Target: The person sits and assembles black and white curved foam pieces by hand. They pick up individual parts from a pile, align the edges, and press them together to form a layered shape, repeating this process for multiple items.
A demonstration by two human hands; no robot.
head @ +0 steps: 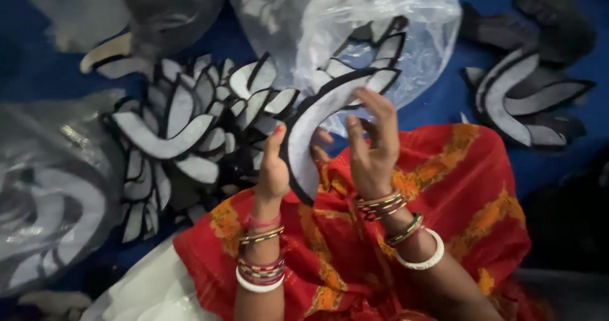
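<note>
The long curved grey piece [311, 131] stands tall between both hands, left hand [273, 169] pinching its bottom, right hand [374, 146] pinching its top.

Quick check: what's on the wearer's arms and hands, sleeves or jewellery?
No sleeves in view. The left hand has a red-painted thumbnail; its wrist carries stacked thin multicoloured bangles and a white one. The right hand has similar thin bangles, a beaded one and a thick white bangle.

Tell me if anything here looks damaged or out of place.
Nothing stands out. Both hands, left hand and right hand, hold one curved grey piece; similar pieces lie heaped on the blue cloth.
</note>
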